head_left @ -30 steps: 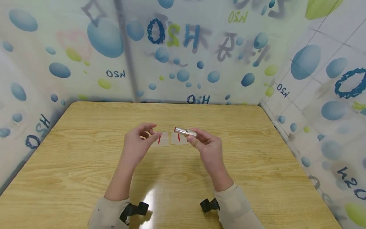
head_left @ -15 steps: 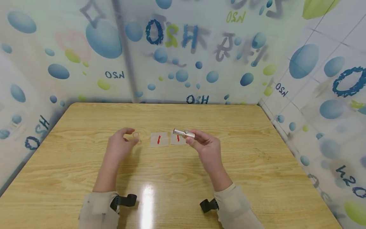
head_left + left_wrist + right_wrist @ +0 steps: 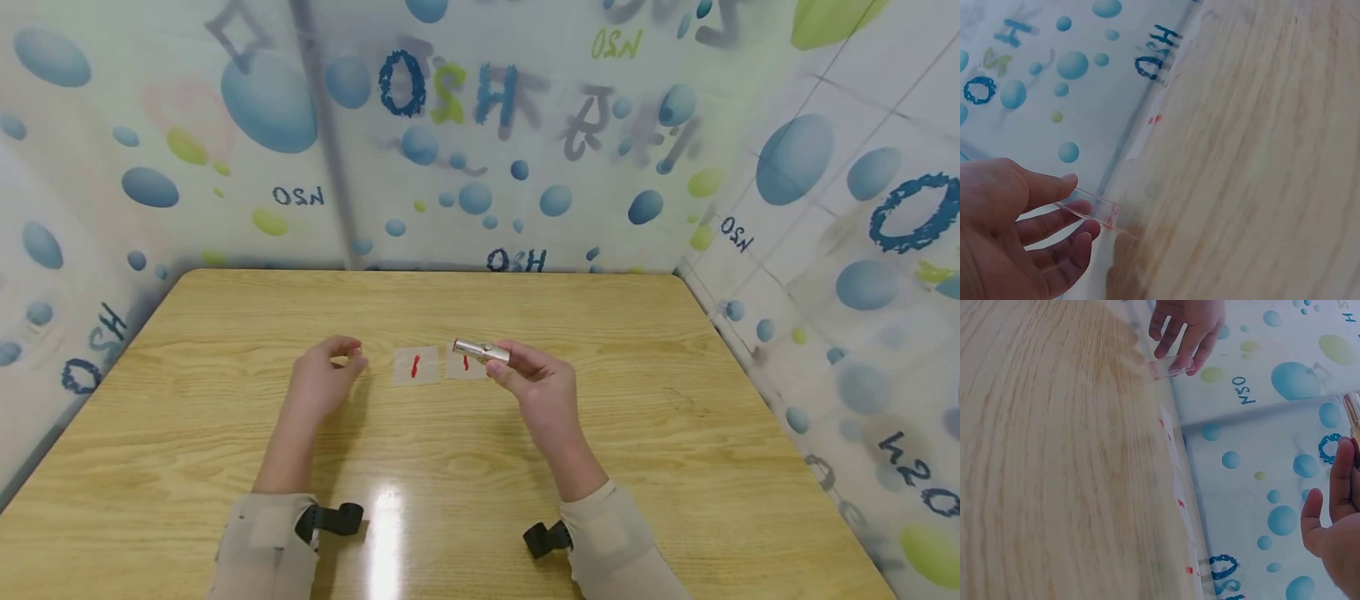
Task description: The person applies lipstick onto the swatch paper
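My right hand (image 3: 546,390) holds a slim silver lipstick tube (image 3: 474,350) between thumb and fingers, above the papers. Its red tip points left. At the edge of the right wrist view part of the tube (image 3: 1354,407) shows beside the fingers. To the left, my left hand (image 3: 318,387) pinches a small clear cap (image 3: 1100,209) between thumb and fingertips, low over the table. Pink smears tint the cap's far end. In the right wrist view the same clear cap (image 3: 1169,367) sits under the left fingers, close to the wood.
Two pale paper squares with red strokes, a left paper (image 3: 429,357) and a right paper (image 3: 454,369), lie mid-table (image 3: 465,483). The right one is partly covered by the lipstick and hand. A bubble-patterned curtain (image 3: 450,150) stands behind the table.
My left hand has moved left, away from the lipstick and papers, with the clear cap, and its fingers have since drawn closer together. The right hand holds the lipstick almost still.
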The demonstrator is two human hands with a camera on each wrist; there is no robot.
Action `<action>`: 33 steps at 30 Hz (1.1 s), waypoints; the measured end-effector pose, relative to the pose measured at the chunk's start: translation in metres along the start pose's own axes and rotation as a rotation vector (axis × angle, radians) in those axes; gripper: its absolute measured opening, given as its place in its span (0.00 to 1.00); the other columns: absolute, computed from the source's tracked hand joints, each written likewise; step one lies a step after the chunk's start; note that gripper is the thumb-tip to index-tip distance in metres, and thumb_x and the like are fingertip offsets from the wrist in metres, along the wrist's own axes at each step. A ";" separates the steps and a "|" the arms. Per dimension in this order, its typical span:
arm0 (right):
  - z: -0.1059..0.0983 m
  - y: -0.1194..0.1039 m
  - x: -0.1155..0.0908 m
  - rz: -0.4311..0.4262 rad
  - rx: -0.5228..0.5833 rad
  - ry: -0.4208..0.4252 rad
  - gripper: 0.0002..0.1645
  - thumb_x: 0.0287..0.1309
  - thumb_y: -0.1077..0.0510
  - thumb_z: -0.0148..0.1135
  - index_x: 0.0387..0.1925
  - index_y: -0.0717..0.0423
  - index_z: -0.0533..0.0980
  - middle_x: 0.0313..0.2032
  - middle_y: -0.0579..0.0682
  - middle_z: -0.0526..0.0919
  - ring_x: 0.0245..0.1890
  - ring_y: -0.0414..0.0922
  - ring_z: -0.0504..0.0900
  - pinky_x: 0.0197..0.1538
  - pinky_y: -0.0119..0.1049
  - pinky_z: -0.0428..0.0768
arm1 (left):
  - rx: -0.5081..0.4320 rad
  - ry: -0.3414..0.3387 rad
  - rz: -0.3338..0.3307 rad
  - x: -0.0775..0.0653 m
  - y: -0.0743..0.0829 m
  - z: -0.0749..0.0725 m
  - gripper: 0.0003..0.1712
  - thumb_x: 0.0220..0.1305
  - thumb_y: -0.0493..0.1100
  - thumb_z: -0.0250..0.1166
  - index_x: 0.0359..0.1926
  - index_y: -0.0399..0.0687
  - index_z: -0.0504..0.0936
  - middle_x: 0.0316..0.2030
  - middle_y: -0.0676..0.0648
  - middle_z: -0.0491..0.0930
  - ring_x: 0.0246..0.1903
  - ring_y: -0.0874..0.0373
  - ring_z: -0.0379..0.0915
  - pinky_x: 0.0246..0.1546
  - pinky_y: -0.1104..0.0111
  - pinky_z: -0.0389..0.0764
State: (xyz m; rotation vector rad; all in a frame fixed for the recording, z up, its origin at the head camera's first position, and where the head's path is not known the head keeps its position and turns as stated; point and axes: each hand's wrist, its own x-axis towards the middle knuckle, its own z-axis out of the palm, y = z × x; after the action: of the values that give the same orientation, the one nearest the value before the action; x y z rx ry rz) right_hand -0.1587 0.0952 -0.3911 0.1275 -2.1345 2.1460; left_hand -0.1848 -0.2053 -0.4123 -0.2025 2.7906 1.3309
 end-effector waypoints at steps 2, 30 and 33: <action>0.000 0.000 0.000 0.004 0.006 -0.002 0.16 0.63 0.67 0.74 0.52 0.64 0.87 0.45 0.58 0.93 0.37 0.36 0.92 0.49 0.33 0.90 | 0.002 0.004 0.000 -0.001 0.000 0.000 0.26 0.82 0.47 0.59 0.73 0.41 0.74 0.72 0.34 0.75 0.64 0.34 0.77 0.58 0.46 0.83; 0.000 0.000 0.000 0.022 0.012 0.009 0.16 0.63 0.67 0.74 0.53 0.64 0.87 0.43 0.55 0.94 0.38 0.36 0.92 0.49 0.32 0.90 | 0.018 0.126 0.059 -0.006 0.016 -0.002 0.23 0.80 0.44 0.62 0.70 0.43 0.78 0.63 0.38 0.81 0.59 0.40 0.80 0.46 0.56 0.85; -0.001 0.000 0.000 0.027 0.013 0.012 0.17 0.63 0.67 0.74 0.53 0.64 0.87 0.43 0.54 0.94 0.38 0.36 0.92 0.49 0.32 0.90 | -0.009 0.157 0.106 -0.007 0.020 -0.003 0.23 0.79 0.42 0.63 0.69 0.41 0.79 0.64 0.36 0.83 0.62 0.38 0.81 0.52 0.49 0.87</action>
State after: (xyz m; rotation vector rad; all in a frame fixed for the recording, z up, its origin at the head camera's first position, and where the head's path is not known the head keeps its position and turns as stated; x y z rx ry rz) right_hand -0.1592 0.0959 -0.3914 0.0874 -2.1283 2.1698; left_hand -0.1806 -0.1946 -0.3947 -0.1692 2.9638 1.4085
